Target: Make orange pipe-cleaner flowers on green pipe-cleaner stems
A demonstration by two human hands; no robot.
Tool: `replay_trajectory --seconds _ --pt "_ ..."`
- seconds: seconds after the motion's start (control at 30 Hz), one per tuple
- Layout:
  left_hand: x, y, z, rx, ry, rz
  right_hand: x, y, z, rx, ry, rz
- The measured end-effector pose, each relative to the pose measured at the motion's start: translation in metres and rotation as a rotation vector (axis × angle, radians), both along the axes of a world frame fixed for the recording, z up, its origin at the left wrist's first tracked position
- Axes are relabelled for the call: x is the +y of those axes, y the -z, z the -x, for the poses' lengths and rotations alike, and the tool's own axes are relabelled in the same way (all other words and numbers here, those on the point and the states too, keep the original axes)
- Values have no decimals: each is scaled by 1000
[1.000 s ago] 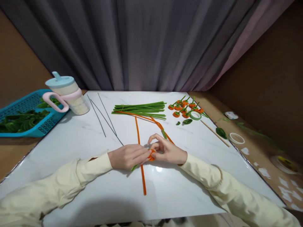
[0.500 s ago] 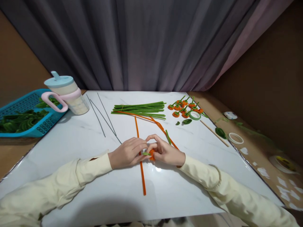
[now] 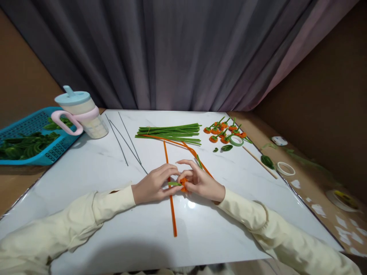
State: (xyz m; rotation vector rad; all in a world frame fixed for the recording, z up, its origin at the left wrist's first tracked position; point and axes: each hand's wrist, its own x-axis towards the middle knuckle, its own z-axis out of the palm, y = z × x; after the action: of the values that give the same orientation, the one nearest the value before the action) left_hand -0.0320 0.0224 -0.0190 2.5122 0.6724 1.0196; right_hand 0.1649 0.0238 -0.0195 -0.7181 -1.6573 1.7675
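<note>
Between my two hands is a small orange flower (image 3: 184, 185) with a short green stem (image 3: 173, 183) pointing left. My right hand (image 3: 203, 183) pinches the flower between thumb and fingers, its index finger raised and bent. My left hand (image 3: 156, 183) has its thumb and fingertips at the green stem, closed around it. An orange strip (image 3: 172, 214) lies on the white table (image 3: 137, 236), passing beneath my left fingertips. Beyond my hands lies a bundle of green stems (image 3: 172, 130), with more orange strips (image 3: 195, 153) in front of it.
Several orange flowers (image 3: 213, 138) and green tape (image 3: 236, 141) lie at the back right, beside a thin stick (image 3: 259, 162) and white tape (image 3: 285, 169). At left stand a cup (image 3: 96, 128) and a blue basket (image 3: 54, 149). Thin dark wires (image 3: 117, 141) lie nearby.
The stem on the flower now shows longer between my hands. My left fingers have parted slightly from my right ones, and my right index finger has lifted and straightened a little.
</note>
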Motion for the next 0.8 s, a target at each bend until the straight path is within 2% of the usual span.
replay_trajectory --seconds 0.23,0.47,0.6,0.7,0.8 --pt "2 -5 1 -85 50 41 1 -6 -1 -60 164 -19" --pt "0 2 0 -185 3 111 5 -6 -3 51 112 172" --pt "0 1 0 -238 -56 209 7 -11 -4 47 83 205" --pt "0 -1 0 -248 -117 340 5 -12 -5 2 128 101" --pt "1 -1 0 -251 -196 472 2 -11 -5 -144 209 -160"
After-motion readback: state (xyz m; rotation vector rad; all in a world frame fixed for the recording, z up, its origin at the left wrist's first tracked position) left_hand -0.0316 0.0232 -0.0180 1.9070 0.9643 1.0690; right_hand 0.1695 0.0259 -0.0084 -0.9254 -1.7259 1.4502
